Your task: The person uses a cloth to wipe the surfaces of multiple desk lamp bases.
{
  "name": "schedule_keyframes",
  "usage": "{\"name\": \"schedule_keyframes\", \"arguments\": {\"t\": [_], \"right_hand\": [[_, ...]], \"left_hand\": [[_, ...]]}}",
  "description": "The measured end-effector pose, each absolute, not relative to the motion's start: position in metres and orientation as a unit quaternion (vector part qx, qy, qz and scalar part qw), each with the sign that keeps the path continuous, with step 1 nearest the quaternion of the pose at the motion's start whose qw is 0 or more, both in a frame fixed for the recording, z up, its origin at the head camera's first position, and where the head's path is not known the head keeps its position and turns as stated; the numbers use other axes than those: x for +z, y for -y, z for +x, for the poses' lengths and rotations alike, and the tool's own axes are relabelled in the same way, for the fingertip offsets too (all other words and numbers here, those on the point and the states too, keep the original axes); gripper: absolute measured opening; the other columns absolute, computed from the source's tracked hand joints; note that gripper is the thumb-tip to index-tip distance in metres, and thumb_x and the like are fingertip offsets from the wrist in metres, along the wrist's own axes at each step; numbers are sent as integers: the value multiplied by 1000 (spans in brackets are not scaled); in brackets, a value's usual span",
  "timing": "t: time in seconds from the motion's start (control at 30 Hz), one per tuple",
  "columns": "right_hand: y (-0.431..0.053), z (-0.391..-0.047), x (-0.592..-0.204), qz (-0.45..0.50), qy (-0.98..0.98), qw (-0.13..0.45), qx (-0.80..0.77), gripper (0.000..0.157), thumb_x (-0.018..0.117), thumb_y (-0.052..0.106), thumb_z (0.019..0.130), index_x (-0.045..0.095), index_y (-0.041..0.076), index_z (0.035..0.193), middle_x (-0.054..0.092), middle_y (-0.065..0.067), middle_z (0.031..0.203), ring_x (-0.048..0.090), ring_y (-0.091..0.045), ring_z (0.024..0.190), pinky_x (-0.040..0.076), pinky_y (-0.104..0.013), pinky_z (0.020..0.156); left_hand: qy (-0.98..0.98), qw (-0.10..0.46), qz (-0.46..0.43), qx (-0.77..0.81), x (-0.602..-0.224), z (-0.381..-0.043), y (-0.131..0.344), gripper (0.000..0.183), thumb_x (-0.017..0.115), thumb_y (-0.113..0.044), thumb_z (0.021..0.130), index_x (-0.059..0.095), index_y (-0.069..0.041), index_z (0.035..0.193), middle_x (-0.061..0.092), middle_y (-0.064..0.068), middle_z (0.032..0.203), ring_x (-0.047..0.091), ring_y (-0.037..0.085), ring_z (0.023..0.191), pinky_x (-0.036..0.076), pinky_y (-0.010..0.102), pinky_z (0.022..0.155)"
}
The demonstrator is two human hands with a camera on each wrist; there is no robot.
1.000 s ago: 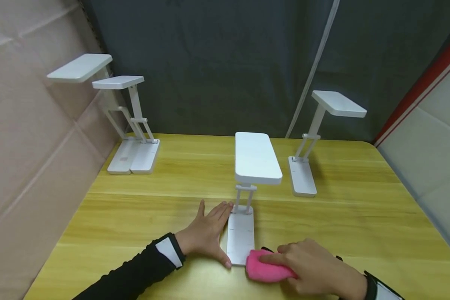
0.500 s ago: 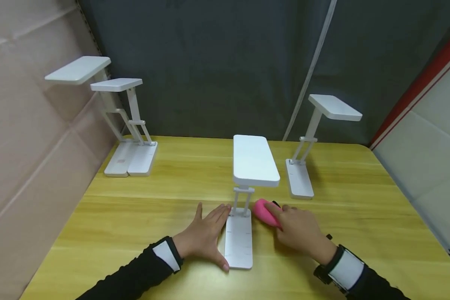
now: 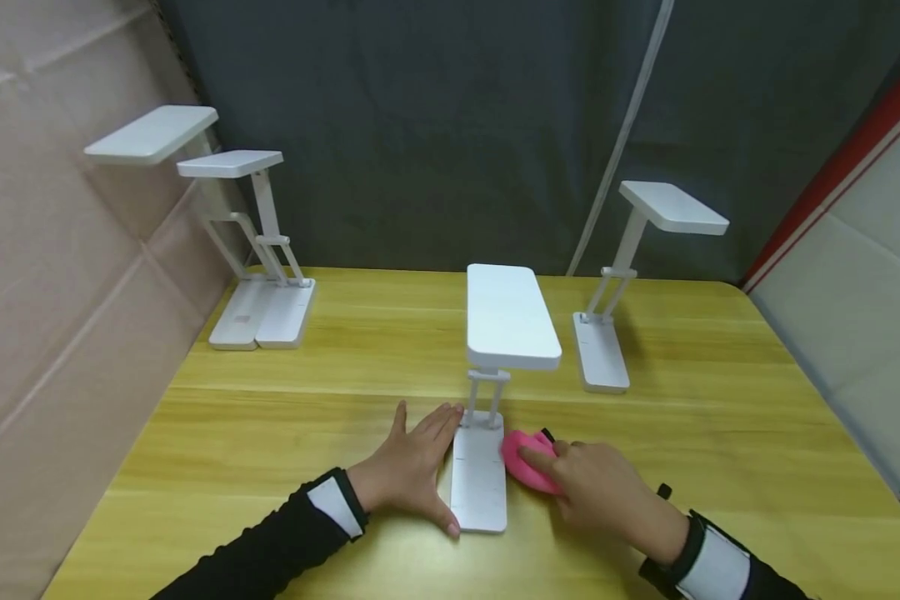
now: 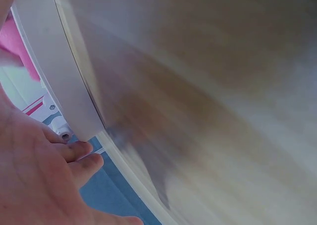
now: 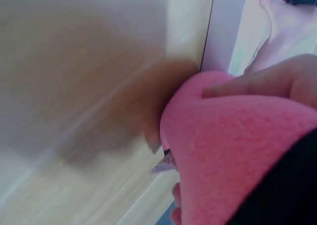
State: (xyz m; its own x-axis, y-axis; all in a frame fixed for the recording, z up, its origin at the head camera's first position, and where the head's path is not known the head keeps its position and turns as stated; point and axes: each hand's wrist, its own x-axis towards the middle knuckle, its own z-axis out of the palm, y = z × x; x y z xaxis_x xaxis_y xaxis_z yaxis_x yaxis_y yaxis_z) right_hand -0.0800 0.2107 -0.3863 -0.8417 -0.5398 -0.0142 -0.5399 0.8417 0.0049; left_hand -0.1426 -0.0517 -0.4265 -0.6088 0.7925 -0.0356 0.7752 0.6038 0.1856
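Note:
A white folding desk lamp (image 3: 513,318) stands upright at the table's front middle, its flat head tilted over a slim base (image 3: 478,479). My left hand (image 3: 408,475) lies along the base's left side with fingers spread. Its fingertips meet the base's back corner and its thumb the front corner. In the left wrist view, straight fingers (image 4: 79,153) touch the end of the base. My right hand (image 3: 596,487) grips a folded, fuzzy pink cloth (image 3: 523,467) with a black loop, index finger laid on top. The cloth presses against the base's right edge; the right wrist view shows this contact close up.
Two similar white lamps (image 3: 228,164) stand side by side at the back left, near a pale cloth wall (image 3: 75,292). Another white lamp (image 3: 602,354) stands at the right rear. A dark curtain (image 3: 420,142) hangs behind the wooden table (image 3: 375,333).
The right hand has carried the pink cloth from the base's front right corner to beside its rear end, then slightly back toward the front along the right edge. The left hand stays put.

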Motion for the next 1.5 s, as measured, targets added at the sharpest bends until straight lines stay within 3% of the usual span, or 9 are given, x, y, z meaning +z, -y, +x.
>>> {"name": "schedule_keyframes", "arguments": {"t": [0.23,0.57,0.67,0.87,0.97,1.17,1.5], "right_hand": [[-212,-57,-381,-310,-950,40,-17,51,63,13,60,53,30,108,38,8,62,30,-9,47,28,-26,42],[-227,-55,-360,-327,-929,147,-93,62,63,14,65,51,41,119,41,17,71,34,-4,53,30,-24,46],[-233,-73,-357,-280,-946,137,-87,63,63,12,65,52,37,121,45,13,74,36,-7,54,31,-27,47],[-223,-106,-382,-197,-980,-13,-9,58,61,15,68,51,22,124,47,0,68,34,-12,49,27,-28,38],[-215,-113,-392,-195,-980,-44,2,56,61,17,68,51,19,123,47,-3,66,35,-13,48,27,-28,35],[-211,-113,-394,-227,-974,-15,-10,52,63,17,70,53,18,121,46,-1,64,35,-12,50,30,-28,40],[-215,-82,-377,-285,-953,89,-43,51,74,18,64,57,28,111,46,7,67,37,-10,52,33,-27,47]], "left_hand": [[-895,63,434,81,-426,-143,52,138,57,-86,45,3,-2,141,11,12,149,8,22,135,3,72,94],[-894,70,434,88,-424,-143,51,137,58,-85,46,4,-2,141,11,12,149,7,23,135,1,71,95],[-894,69,433,89,-424,-143,52,138,59,-85,46,4,-3,141,11,12,149,8,22,135,1,71,95],[-894,62,436,88,-427,-143,54,138,58,-85,46,3,-3,141,12,12,148,9,23,135,4,72,93],[-893,65,437,89,-426,-143,53,137,58,-85,46,3,-3,141,12,12,148,9,23,135,3,72,94],[-895,69,434,76,-425,-143,51,138,59,-85,46,2,-3,141,10,11,149,8,23,135,3,71,95],[-895,69,435,68,-424,-143,51,138,58,-84,46,1,-2,141,9,12,149,8,23,135,3,71,95]]}}
